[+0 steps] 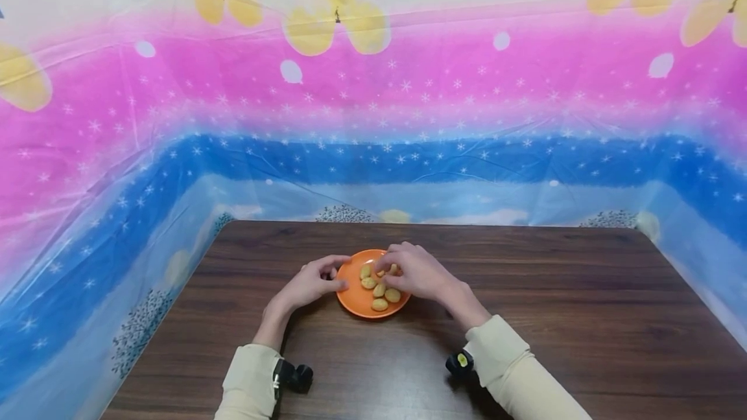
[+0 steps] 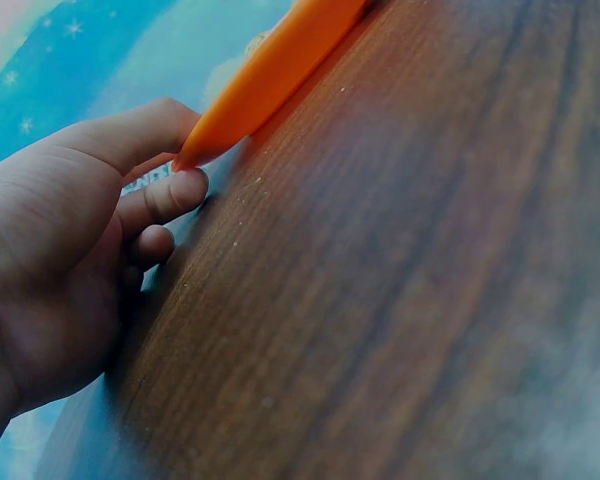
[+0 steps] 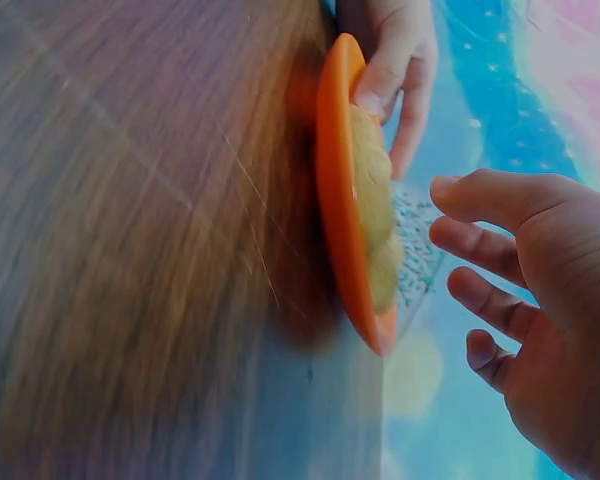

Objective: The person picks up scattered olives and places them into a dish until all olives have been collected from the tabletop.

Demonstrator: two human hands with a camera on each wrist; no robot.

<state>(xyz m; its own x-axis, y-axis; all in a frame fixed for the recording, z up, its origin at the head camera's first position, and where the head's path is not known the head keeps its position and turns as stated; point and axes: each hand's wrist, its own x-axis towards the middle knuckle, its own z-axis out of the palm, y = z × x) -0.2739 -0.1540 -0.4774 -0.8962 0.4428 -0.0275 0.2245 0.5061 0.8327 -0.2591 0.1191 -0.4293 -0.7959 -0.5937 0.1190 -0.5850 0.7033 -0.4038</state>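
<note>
An orange plate (image 1: 354, 297) sits on the table, carrying several small yellow oval pieces (image 1: 379, 304) that look like little potatoes. My left hand (image 1: 309, 285) pinches the plate's left rim; in the left wrist view its thumb and a finger meet at the orange edge (image 2: 265, 85). Over the plate's right side hovers my right hand (image 1: 421, 272), hiding some of the pieces from the head view. The right wrist view shows the fingers of this right hand (image 3: 570, 290) spread and slightly bent, apart from the yellow pieces (image 3: 373, 200), with nothing held.
The plate stands on a dark wood-grain table (image 1: 554, 316), toward its far edge. A pink and blue printed cloth (image 1: 408, 161) hangs behind and at both sides. Small black cameras (image 1: 294, 376) are strapped at both wrists, by the cream sleeves (image 1: 248, 381).
</note>
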